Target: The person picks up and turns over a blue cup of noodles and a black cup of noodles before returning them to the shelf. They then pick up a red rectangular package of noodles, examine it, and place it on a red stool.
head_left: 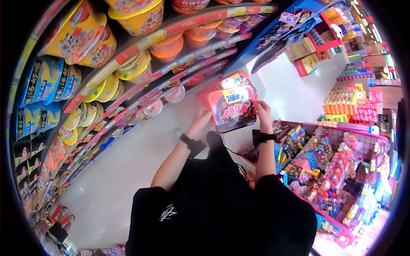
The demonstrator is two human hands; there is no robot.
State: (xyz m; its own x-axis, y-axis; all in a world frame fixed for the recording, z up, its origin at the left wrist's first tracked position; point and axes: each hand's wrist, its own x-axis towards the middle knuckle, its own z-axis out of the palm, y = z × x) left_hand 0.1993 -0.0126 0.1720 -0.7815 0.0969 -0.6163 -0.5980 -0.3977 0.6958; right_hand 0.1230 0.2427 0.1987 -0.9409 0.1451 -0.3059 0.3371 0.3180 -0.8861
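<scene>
A red and black instant noodle box (pixel 232 112) with a yellow label and Chinese writing is held out in front of my body. Behind it shows the upper part of a second red box (pixel 237 79); whether that one is also gripped is hard to tell. My left hand (pixel 201 117) closes on the left side of the front box, its fingertips partly hidden. On the opposite edge, my right hand (pixel 263 112) pinches the box near its upper right corner. Both wrists wear black bands.
Shelves (pixel 145 41) of cup and bowl noodles (pixel 92 36) curve along the left. A pink wire bin (pixel 371 135) full of small toys and sweets stands close on the right. Blue shelving (pixel 245 51) and stacked cartons (pixel 301 49) lie ahead. Pale floor (pixel 141 158) runs between.
</scene>
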